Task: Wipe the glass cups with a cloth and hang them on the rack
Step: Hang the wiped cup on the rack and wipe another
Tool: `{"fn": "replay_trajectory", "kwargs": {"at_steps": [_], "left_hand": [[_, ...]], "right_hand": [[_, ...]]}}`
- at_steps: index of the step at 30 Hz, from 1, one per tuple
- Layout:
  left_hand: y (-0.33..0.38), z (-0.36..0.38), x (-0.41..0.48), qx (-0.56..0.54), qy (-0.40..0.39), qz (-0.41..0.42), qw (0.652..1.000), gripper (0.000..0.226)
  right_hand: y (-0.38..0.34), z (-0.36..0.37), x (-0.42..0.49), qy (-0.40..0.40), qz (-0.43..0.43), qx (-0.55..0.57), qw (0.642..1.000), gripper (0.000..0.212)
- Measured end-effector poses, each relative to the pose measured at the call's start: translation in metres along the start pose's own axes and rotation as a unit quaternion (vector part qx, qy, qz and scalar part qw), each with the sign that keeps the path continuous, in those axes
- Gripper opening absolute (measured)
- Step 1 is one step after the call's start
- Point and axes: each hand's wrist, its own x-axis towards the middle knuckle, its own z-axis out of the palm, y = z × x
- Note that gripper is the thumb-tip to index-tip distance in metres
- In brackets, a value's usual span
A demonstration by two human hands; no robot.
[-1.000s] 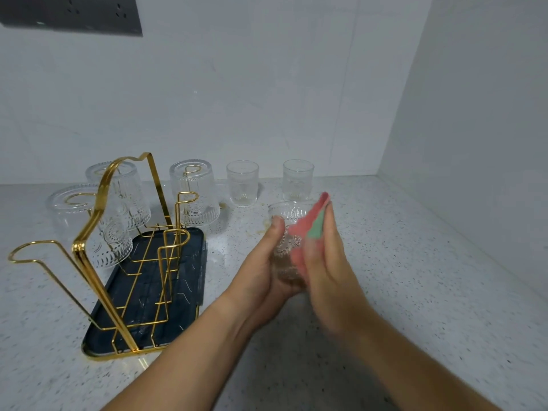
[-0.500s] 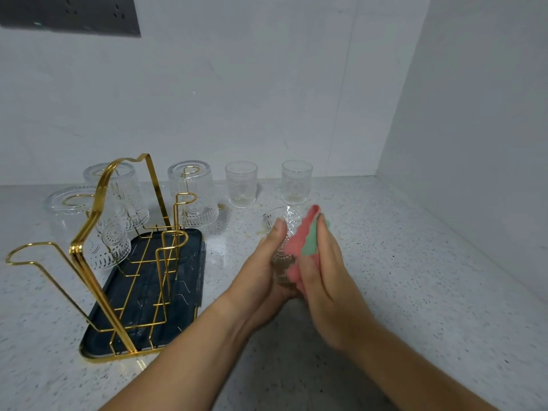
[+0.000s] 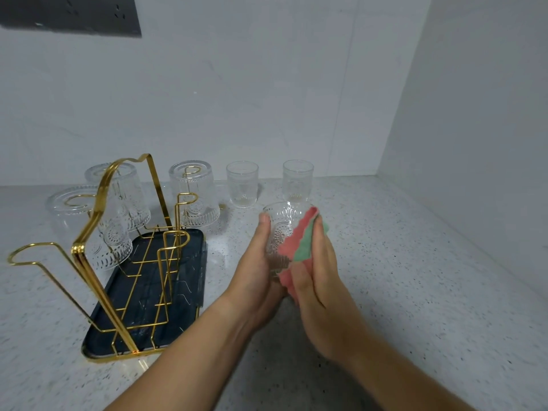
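My left hand point(image 3: 255, 271) grips an embossed glass cup point(image 3: 281, 229) upright above the counter, in the middle of the view. Against the cup's right side my right hand point(image 3: 318, 280) holds a pink and green cloth point(image 3: 301, 246). The gold wire rack point(image 3: 118, 250) stands on a dark blue tray point(image 3: 178, 298) at the left. Three glass cups hang upside down on its hooks: one at the far left point(image 3: 77, 221), one behind the handle point(image 3: 127, 197), one at the back right point(image 3: 194, 197). Two more cups point(image 3: 241, 188) point(image 3: 297, 180) stand upright by the wall.
The speckled counter point(image 3: 415, 277) runs to a white wall behind and a side wall at the right. A dark socket panel point(image 3: 68, 14) sits high on the back wall at the left.
The cloth and my right hand have shifted along the side of the cup, which has turned a little in my left hand. The rack and the other cups stay where they were.
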Motion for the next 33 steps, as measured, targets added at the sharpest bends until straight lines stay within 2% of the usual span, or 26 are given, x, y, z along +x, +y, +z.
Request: {"fn": "replay_trajectory", "kwargs": {"at_steps": [2, 6, 10, 12, 14, 18, 22, 24, 26, 28, 30, 31, 33], "left_hand": [[-0.003, 0.000, 0.002, 0.007, 0.004, 0.006, 1.000, 0.081], [-0.008, 0.004, -0.002, 0.032, 0.013, 0.028, 0.999, 0.073], [-0.002, 0.002, -0.004, 0.041, 0.004, 0.057, 0.998, 0.057], [-0.002, -0.003, 0.001, 0.038, 0.024, 0.047, 0.998, 0.082], [-0.004, -0.001, 0.002, 0.054, 0.043, 0.043, 0.997, 0.101], [-0.013, 0.002, 0.002, 0.091, -0.018, 0.019, 0.996, 0.096], [-0.008, 0.003, -0.001, 0.104, -0.068, 0.026, 0.992, 0.095], [-0.007, 0.002, -0.001, 0.112, -0.069, 0.034, 0.991, 0.101], [-0.005, -0.001, 0.001, 0.115, -0.072, 0.045, 0.990, 0.093], [-0.003, -0.005, 0.003, 0.114, -0.080, 0.051, 0.989, 0.081], [-0.003, -0.005, 0.003, 0.114, -0.081, 0.048, 0.989, 0.080], [-0.003, -0.005, 0.002, 0.114, -0.079, 0.046, 0.989, 0.083], [-0.002, -0.005, 0.002, 0.112, -0.070, 0.049, 0.990, 0.089]], "right_hand": [[0.001, -0.007, 0.009, 0.015, 0.008, -0.013, 1.000, 0.068], [-0.008, -0.016, 0.033, 0.040, 0.057, 0.069, 0.995, 0.072], [-0.011, -0.004, 0.019, 0.000, 0.006, -0.020, 1.000, 0.065], [-0.001, 0.000, 0.008, -0.009, -0.019, -0.042, 0.999, 0.066], [0.005, -0.003, 0.005, -0.006, -0.016, -0.002, 1.000, 0.065], [-0.009, -0.022, 0.016, 0.058, 0.030, 0.169, 0.983, 0.042], [-0.020, -0.047, 0.038, 0.118, 0.014, 0.139, 0.983, 0.020], [-0.027, -0.054, 0.043, 0.075, 0.000, 0.100, 0.992, 0.020], [-0.031, -0.060, 0.045, 0.034, -0.001, 0.032, 0.999, 0.036], [-0.033, -0.067, 0.044, 0.008, -0.016, -0.005, 1.000, 0.042], [-0.035, -0.074, 0.042, -0.010, -0.047, -0.043, 0.998, 0.047], [-0.036, -0.078, 0.040, -0.015, -0.060, -0.050, 0.997, 0.045], [-0.041, -0.087, 0.036, -0.042, -0.046, -0.013, 0.998, 0.027]]}}
